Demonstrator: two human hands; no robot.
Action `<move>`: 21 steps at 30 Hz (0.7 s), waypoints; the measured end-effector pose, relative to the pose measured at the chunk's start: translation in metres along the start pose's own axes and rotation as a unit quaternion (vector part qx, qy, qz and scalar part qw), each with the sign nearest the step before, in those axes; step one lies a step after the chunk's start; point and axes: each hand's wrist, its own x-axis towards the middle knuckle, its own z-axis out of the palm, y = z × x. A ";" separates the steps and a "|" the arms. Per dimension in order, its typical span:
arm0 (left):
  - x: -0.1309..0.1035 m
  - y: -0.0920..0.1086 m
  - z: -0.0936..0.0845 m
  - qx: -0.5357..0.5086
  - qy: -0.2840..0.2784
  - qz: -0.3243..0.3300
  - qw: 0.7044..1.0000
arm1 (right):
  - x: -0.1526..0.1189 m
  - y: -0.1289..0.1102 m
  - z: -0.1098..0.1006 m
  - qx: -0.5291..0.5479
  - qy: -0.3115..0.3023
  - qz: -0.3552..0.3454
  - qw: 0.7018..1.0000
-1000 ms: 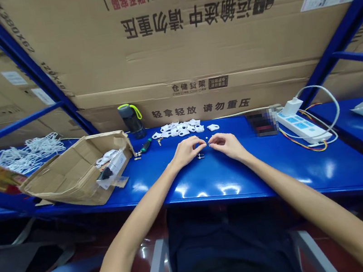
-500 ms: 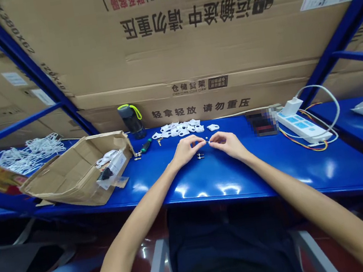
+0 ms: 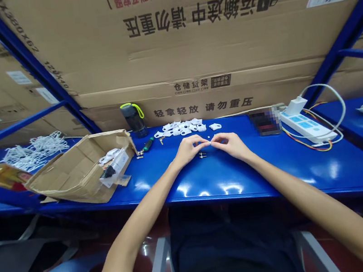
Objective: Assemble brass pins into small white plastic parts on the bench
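Note:
Over the middle of the blue table, my left hand (image 3: 189,150) and my right hand (image 3: 230,145) meet at the fingertips. Both are closed in a pinch around a tiny whitish part (image 3: 209,143), too small to name. Just below the fingers lie a few small metal pins with white pieces (image 3: 202,155). A tiny white bit (image 3: 208,137) rests right behind the fingertips. Farther back is a heap of white plastic ring-shaped parts (image 3: 180,129), with one white part (image 3: 215,126) apart to its right.
To the left stand an open cardboard box (image 3: 71,181), a green-handled screwdriver (image 3: 149,144) with small brass-coloured parts (image 3: 140,154), and a dark bottle (image 3: 134,121). White cables (image 3: 34,152) lie beyond the box. On the right are a dark blurred item (image 3: 264,122) and a power strip (image 3: 309,127).
My fingertips have drawn together over the tiny part, where a thin piece showed between them before. The whole view has shifted slightly.

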 end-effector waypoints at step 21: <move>0.002 -0.003 -0.006 0.007 -0.003 -0.035 0.999 | -0.002 -0.008 0.001 -0.050 0.016 -0.033 0.998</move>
